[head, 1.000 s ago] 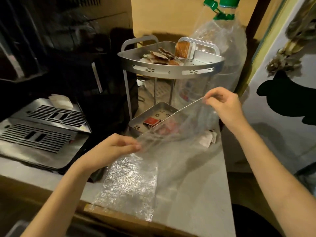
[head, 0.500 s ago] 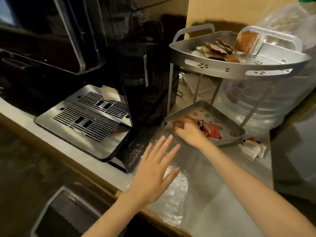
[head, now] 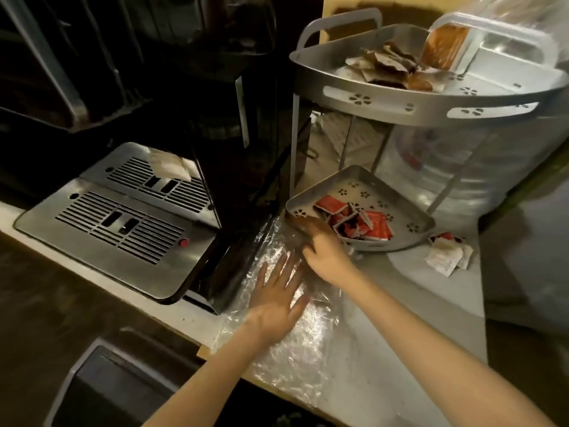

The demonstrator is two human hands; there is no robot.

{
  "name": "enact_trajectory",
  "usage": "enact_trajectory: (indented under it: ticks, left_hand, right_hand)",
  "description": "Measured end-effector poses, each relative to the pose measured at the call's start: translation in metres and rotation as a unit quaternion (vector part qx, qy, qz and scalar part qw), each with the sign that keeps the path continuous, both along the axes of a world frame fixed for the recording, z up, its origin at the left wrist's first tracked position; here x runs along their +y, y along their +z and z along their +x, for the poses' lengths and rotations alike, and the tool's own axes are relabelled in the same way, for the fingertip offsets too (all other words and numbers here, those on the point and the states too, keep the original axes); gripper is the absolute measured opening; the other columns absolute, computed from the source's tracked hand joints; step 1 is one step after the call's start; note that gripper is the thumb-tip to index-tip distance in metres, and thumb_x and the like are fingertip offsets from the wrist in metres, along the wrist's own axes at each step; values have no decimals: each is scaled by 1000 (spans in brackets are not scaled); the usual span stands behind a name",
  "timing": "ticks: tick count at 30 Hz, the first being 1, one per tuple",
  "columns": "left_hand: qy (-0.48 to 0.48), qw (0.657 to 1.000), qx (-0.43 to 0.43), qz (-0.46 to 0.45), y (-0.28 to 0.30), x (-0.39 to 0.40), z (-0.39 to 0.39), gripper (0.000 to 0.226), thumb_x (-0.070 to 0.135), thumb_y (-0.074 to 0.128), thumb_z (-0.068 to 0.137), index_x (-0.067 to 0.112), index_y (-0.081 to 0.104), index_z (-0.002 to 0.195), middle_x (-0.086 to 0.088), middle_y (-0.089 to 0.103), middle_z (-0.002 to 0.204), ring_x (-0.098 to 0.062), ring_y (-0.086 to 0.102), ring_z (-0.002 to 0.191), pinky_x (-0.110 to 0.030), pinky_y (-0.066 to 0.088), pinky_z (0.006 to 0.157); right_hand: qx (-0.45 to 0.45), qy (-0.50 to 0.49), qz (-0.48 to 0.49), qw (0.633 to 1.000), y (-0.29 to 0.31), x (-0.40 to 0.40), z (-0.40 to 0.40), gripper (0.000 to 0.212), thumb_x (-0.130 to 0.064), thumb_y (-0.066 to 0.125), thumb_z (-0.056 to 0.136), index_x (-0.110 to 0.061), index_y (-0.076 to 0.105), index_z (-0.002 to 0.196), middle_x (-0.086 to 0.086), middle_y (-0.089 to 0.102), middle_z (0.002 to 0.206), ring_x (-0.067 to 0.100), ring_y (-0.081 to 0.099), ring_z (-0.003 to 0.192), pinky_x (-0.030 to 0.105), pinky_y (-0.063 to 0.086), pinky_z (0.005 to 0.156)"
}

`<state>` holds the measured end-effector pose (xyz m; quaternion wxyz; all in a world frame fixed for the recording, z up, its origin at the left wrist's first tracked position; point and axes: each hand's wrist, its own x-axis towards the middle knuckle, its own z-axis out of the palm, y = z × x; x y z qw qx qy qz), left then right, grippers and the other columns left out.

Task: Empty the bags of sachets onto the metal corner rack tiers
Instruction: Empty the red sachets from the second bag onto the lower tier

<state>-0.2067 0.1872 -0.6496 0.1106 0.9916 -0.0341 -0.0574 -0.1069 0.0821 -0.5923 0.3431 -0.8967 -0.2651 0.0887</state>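
Bag (head: 295, 328), clear and seemingly empty, lies flat on the counter (head: 415, 303), its long axis running from the counter's near edge up to the lower tier (head: 425, 224), mouth apparently at the tier's front lip. Left hand (head: 277, 297) presses it with fingers spread flat, likely to pin it. Right hand (head: 323, 251) curls at the bag's far end by the lip; blur hides whether it pinches plastic. Red sachets (head: 357, 221) fill the lower tier; brown ones (head: 391, 67) sit on the upper tier (head: 431, 109).
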Motion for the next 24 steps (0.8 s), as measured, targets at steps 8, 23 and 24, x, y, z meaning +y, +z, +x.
enact_trajectory:
  ticks: [8,23,24]
  left_hand:
    - [-3,999,34,23,-6,6,9,79,61,-11,75,25,-8,145,1,-12,155,-14,-17,141,-35,-20,109]
    - [-23,978,194,69,49,-7,71,53,46,39,89,18,42,133,-10,40,141,-28,42,125,-38,39,99]
    - [-31,978,188,82,56,-16,78,49,45,39,89,17,48,128,-10,50,133,-27,50,117,-37,42,94]
  right_hand:
    - [-167,36,-192,966,-27,-31,-28,37,-30,47,79,-13,63,108,4,66,111,25,58,107,43,33,106]
    - [-32,-33,5,999,-23,-81,-22,44,-31,43,95,-19,42,137,-1,42,145,14,32,136,27,16,115]
    - [-36,-61,38,997,-20,-90,-20,41,-25,47,94,-18,46,134,-1,47,141,14,38,133,27,23,113]
